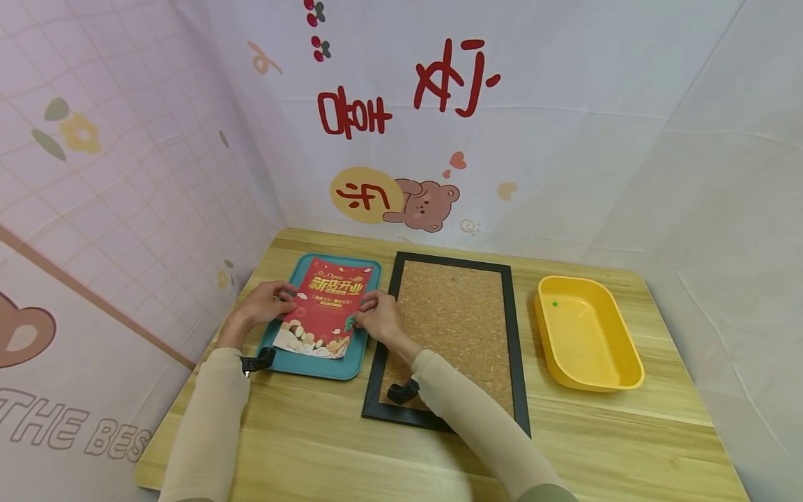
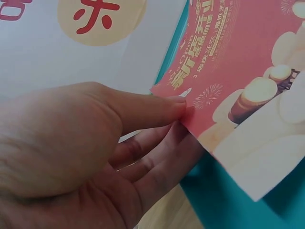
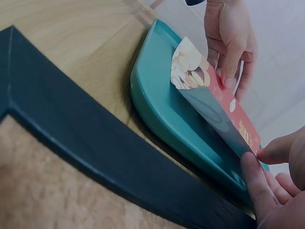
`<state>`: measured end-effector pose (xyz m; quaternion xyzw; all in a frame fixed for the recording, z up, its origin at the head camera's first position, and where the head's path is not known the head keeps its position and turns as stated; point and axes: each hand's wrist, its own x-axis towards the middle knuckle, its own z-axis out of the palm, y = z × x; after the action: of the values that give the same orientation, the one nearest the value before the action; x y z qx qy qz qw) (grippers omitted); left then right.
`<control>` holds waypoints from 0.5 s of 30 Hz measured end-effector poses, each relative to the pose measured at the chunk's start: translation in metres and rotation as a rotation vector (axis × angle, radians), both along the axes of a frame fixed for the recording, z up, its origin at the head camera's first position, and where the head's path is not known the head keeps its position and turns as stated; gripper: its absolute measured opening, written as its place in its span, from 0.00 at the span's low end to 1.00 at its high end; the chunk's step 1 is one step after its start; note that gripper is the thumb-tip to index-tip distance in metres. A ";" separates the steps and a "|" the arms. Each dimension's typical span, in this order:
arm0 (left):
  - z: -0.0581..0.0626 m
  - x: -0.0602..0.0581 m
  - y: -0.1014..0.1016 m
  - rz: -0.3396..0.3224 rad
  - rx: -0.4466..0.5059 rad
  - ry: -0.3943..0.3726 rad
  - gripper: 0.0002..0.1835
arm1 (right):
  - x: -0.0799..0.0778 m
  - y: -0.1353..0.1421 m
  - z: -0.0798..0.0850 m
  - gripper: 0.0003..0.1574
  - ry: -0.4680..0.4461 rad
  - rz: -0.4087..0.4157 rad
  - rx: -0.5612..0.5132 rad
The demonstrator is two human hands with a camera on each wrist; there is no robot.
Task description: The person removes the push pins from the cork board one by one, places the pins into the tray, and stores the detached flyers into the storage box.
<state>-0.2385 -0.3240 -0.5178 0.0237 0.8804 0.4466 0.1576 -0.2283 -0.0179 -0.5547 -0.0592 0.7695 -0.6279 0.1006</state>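
Observation:
A red flyer point(image 1: 332, 307) with gold lettering and pictures of food along its lower part is held by its two long sides over a teal tray point(image 1: 307, 364). My left hand point(image 1: 266, 305) pinches its left edge between thumb and fingers, which the left wrist view shows with the thumb point(image 2: 162, 109) on top of the paper. At the opposite edge my right hand point(image 1: 380, 317) pinches the flyer between thumb and fingertips. In the right wrist view the sheet point(image 3: 209, 112) bends and its lower end stands up off the tray point(image 3: 157, 102).
Right of the tray lies a cork board point(image 1: 454, 321) with a black frame point(image 1: 517, 362), partly under my right forearm. A yellow plastic bin point(image 1: 586, 335) stands farther right on the wooden table point(image 1: 314, 439). Printed cloth point(image 1: 533, 139) hangs behind and at the sides.

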 end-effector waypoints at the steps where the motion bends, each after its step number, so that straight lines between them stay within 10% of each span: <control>1: 0.000 0.000 0.000 -0.001 -0.002 0.003 0.25 | 0.000 0.001 0.000 0.22 0.000 0.006 -0.004; 15: 0.006 -0.002 0.008 0.018 -0.113 0.174 0.32 | 0.005 0.025 0.004 0.29 0.085 0.091 0.058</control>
<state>-0.2406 -0.3161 -0.5120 0.0455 0.9147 0.3940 0.0778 -0.2235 0.0068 -0.5503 -0.1177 0.7876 -0.5969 0.0981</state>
